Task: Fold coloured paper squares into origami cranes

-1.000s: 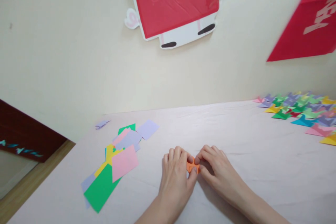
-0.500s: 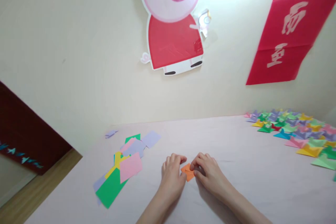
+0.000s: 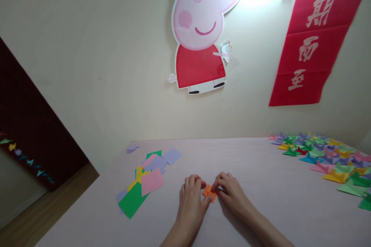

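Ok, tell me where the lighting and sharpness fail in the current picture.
Head view: white glare burns out the wall up top and the edge of the pig cutout's snout; head view: a soft shadow darkens the table along the right arm's inner side; head view: the far rows of folded papers blur together, and fine creases in the orange paper are too small to tell.

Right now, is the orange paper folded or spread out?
Folded: flap edges show across the orange paper, between the left hand and right hand.
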### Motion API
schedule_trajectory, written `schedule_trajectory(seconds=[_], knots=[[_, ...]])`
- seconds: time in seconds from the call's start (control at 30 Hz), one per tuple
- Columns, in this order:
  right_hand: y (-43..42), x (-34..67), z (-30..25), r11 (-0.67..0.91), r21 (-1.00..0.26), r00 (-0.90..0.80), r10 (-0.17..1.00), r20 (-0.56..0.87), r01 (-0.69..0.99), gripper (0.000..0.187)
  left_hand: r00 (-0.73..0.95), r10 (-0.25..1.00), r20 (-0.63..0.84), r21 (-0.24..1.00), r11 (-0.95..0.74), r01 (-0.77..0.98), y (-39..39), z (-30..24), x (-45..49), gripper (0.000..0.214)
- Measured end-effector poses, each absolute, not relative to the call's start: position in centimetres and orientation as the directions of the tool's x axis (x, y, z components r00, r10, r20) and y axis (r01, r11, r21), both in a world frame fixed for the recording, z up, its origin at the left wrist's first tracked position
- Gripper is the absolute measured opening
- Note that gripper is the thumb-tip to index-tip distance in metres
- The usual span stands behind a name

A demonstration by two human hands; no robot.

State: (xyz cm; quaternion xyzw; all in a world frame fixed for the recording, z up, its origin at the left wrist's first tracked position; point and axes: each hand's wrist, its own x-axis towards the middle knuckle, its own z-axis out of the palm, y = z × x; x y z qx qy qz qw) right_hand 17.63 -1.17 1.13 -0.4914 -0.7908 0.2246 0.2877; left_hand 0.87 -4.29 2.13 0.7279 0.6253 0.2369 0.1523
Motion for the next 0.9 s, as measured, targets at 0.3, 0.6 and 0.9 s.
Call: schedule_trajectory(seconds=[0.3, 0.6, 0.9], knots=[[-1.9, 18.1, 0.8, 0.388, -0.717, -0.328, 0.916, 0.231, 0.579, 0.003, 0.075, 0.992, 0.097, 0.786, -0.123, 0.606, -3.8, 1.4, 1.2, 0.026], [-1.6, 18.9, 2.7, 0.554, -0.448, -0.349, 0.815, 0.462, 0.702, 0.016, 0.128, 0.967, 0.221, 0.794, -0.255, 0.552, -2.3, 2.3, 2.7, 0.039], [-2.1, 20.3, 3.0, 0.639, -0.369, -0.596, 0.767, 0.238, 0.675, 0.015, 0.499, 0.838, 0.219, 0.477, -0.539, 0.695, -5.2, 2.1, 0.6, 0.049]])
